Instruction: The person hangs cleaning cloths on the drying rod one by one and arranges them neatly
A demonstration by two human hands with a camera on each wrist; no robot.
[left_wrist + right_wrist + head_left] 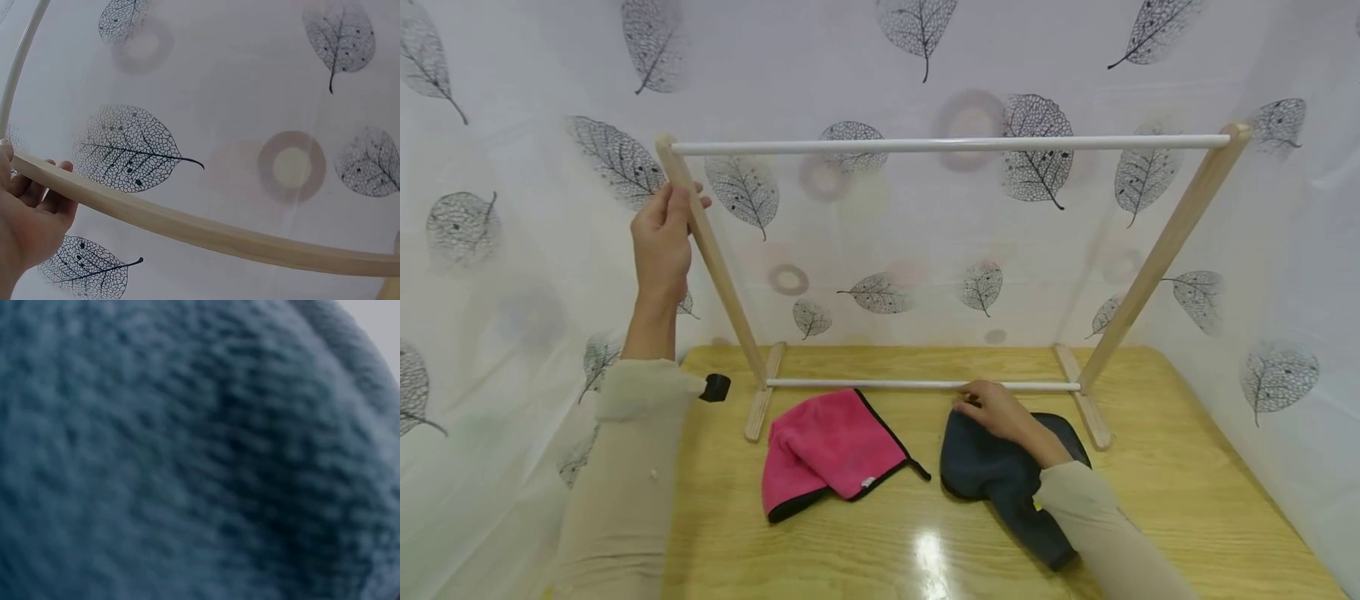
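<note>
A drying rack has two wooden uprights, a white upper rod [940, 145] and a white lower rod [865, 384]. My left hand [662, 237] grips the left upright [721, 271] just below its top, and the left wrist view shows the fingers around the wood. My right hand [1000, 414] is at the lower rod, over the far edge of a dark blue towel [973, 462]. Its fingers are bent, but whether they pinch the rod or the towel is hidden. Blurred blue cloth [156, 456] fills the right wrist view. A pink towel [842, 446] with black edging lies folded to the left.
The rack's wooden feet [758, 412] stand near the far edge of a yellow wood-grain table [820, 562]. Behind and beside it hangs a whitish sheet with leaf prints [887, 292]. The right upright [1165, 250] leans outward in the head view.
</note>
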